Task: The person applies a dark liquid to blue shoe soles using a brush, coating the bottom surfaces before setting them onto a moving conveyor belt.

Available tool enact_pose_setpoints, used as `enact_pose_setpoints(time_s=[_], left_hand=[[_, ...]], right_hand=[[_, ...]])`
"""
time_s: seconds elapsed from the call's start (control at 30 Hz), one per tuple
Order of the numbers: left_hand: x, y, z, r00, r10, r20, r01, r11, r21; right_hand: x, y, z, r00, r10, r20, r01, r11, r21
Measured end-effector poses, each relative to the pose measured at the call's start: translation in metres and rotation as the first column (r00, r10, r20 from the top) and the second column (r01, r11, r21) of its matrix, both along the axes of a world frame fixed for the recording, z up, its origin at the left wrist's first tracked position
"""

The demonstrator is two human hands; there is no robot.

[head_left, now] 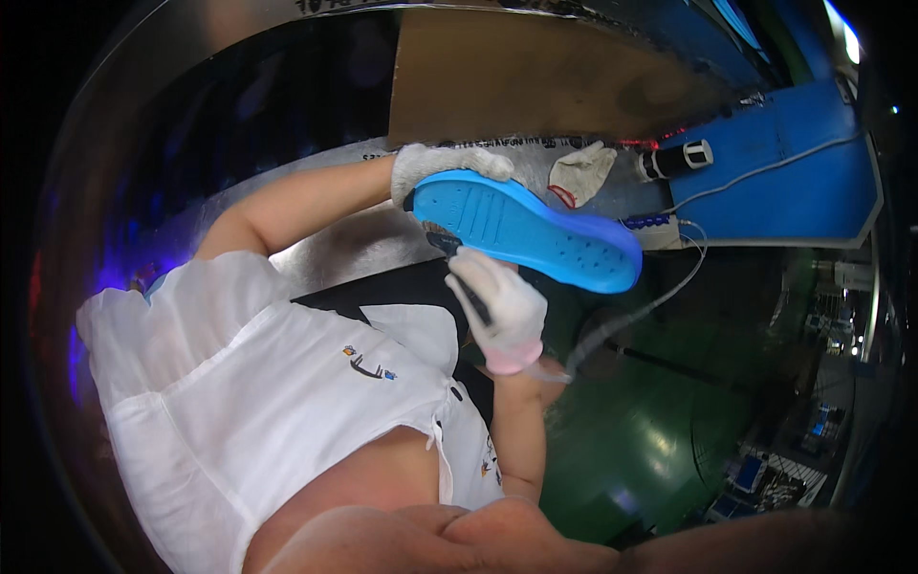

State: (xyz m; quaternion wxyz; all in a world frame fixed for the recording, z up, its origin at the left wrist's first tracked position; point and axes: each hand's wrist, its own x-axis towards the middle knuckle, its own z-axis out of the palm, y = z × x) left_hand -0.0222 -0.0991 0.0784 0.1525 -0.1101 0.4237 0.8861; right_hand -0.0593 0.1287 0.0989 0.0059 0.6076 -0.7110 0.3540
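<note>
My left hand (449,167), in a white knit glove, grips the far edge of a bright blue shoe sole (521,230) near its left end. The sole is held tilted in the air, its face with ridges and small holes turned toward me. In a white glove with a pink cuff, my right hand (507,306) is closed around a dark, brush-like tool (475,298). The tool's dark brown tip meets the sole's near edge at the left end. Exactly what kind of tool it is, I cannot tell.
A spare white glove (581,172) with a red cuff lies on the metal bench beyond the sole. Beside it is a black-and-white cylinder (677,160). A blue panel (784,163) stands right. A pale cable (660,301) loops down to my right wrist. Brown board (535,81) lies behind.
</note>
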Motion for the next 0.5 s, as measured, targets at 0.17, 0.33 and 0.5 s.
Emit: enact_pose_setpoints(time_s=[0.17, 0.33, 0.5], left_hand=[[-0.010, -0.010, -0.017, 0.974, -0.035, -0.222, 0.020, 0.997, -0.069], [-0.005, -0.017, 0.016, 0.986, -0.157, 0.047, 0.163, 0.966, -0.201], [-0.030, -0.057, -0.040, 0.714, -0.450, -0.536, -0.142, 0.657, -0.740]], right_hand=[[-0.018, 0.003, -0.019, 0.908, -0.047, 0.416, 0.121, 0.981, -0.153], [-0.005, 0.006, 0.000, 0.980, -0.099, 0.174, 0.125, 0.981, -0.146], [0.001, 0.019, 0.018, 0.984, -0.107, -0.140, 0.121, 0.988, 0.091]])
